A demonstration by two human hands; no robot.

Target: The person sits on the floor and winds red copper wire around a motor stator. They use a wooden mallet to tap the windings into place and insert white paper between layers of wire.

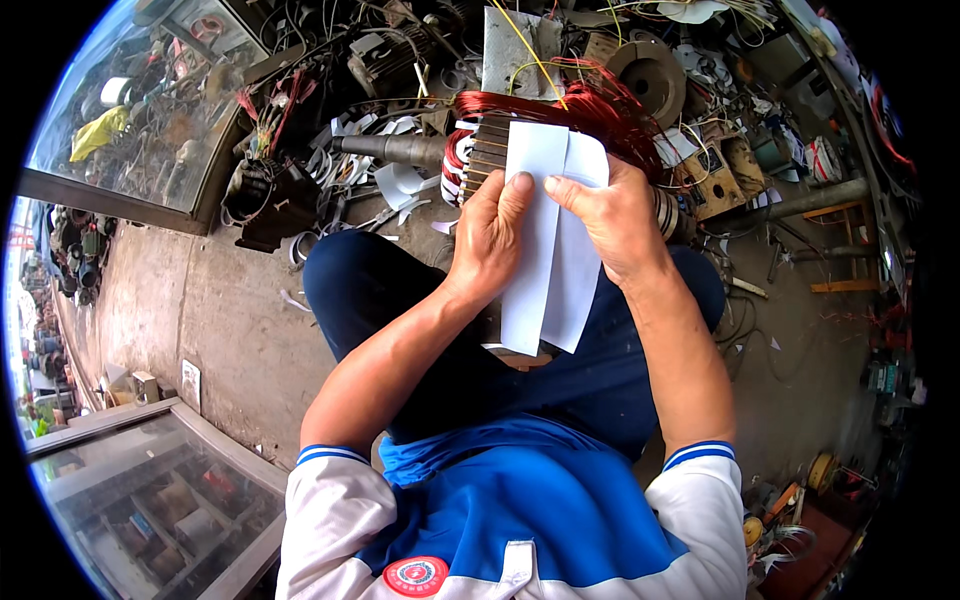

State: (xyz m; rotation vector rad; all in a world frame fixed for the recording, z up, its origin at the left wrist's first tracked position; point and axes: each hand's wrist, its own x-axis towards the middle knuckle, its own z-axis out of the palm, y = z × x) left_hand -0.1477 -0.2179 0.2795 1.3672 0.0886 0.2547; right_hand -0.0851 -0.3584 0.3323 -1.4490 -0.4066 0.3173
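Between my two hands is a sheet of white paper (578,270), with one long strip folded over along its left side. My left hand (492,228) grips the folded edge, thumb on top. From the right, my right hand (612,222) pinches the sheet, its thumb lying near the fold. Just beyond the paper sits a motor rotor (486,150) with a slotted core and a steel shaft (390,148) pointing left. Red enamelled copper wire (610,112) is looped in coils over and behind it. The paper hides part of the core.
Paper scraps (400,188) lie around the shaft. A motor housing (268,200) with loose leads stands at the left, near a glass-fronted cabinet (195,220). Another glass-topped case (180,410) is at lower left. A round metal part (648,82) and a rusty box (728,178) lie beyond the coils.
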